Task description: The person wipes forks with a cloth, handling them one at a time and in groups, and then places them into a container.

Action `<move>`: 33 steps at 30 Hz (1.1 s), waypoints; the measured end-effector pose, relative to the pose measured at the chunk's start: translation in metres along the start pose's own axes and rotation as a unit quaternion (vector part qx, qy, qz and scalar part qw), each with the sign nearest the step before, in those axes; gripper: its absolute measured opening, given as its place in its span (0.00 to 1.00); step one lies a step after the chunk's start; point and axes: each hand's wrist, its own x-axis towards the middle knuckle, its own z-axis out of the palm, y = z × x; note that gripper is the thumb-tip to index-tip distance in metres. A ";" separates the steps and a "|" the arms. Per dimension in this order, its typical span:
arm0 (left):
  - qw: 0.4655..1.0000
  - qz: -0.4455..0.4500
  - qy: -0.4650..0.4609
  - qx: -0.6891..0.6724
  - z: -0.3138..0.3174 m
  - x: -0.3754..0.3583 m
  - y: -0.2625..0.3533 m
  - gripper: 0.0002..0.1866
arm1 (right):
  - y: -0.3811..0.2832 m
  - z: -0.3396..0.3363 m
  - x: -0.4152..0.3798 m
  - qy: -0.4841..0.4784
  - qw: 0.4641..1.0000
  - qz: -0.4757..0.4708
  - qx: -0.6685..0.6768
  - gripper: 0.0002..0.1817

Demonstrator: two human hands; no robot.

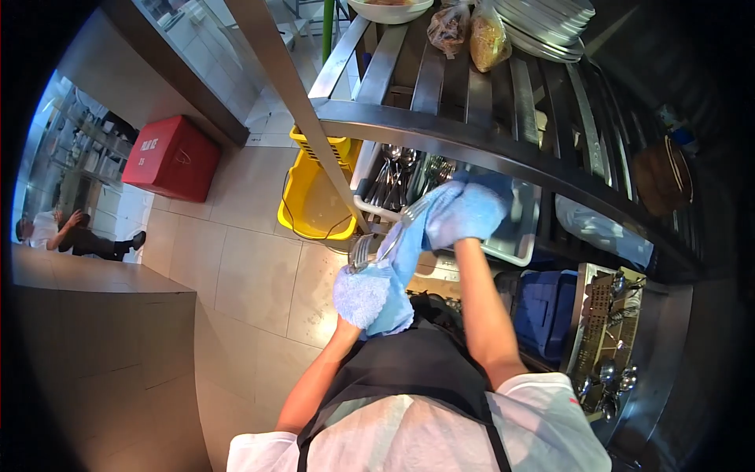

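Observation:
A light blue towel [407,250] stretches between my two hands and covers both. Inside its lower end, my left hand [362,297] is closed around several forks [359,256], whose tines stick out at the top. Another fork [403,226] slants up from there toward my right hand [472,211], which is wrapped in the towel's other end; its fingers are hidden by the cloth. Beyond the hands, a white tray [368,206] has compartments of cutlery, with spoons [391,175] at left and forks [435,171] beside them.
A slatted metal shelf [440,126] overhangs the tray, bearing stacked plates [543,27] and bagged food [489,43]. Yellow bucket [314,224] stands left of a metal post [303,102]. At right are a blue bin [544,313] and a cutlery rack [602,315]. A red box [173,157] and a seated person [71,232] are farther left.

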 end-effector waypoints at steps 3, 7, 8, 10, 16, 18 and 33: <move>0.985 -0.125 0.003 -0.122 -0.003 0.012 0.010 0.07 | 0.003 0.017 -0.027 0.003 0.997 -0.047 0.066 0.10; 0.935 -0.256 0.023 -0.245 0.024 0.011 -0.002 0.10 | -0.024 0.071 -0.096 -0.015 0.904 -0.112 0.413 0.11; 0.950 -0.236 0.024 -0.201 0.026 0.009 0.003 0.10 | -0.020 0.082 -0.101 -0.031 0.892 -0.153 0.424 0.11; 0.937 -0.243 0.050 -0.246 0.034 -0.003 0.001 0.11 | -0.007 0.113 -0.097 -0.002 0.912 -0.267 0.312 0.09; 0.955 -0.158 0.084 -0.237 0.042 -0.025 -0.010 0.09 | -0.007 0.157 -0.104 0.068 0.983 -0.138 0.099 0.13; 0.987 -0.111 0.000 -0.112 0.038 -0.026 -0.014 0.11 | -0.007 0.157 -0.093 0.143 0.978 -0.150 0.026 0.13; 0.922 -0.233 -0.009 -0.308 0.025 -0.008 0.018 0.09 | -0.009 0.093 -0.062 0.072 0.886 -0.434 0.147 0.10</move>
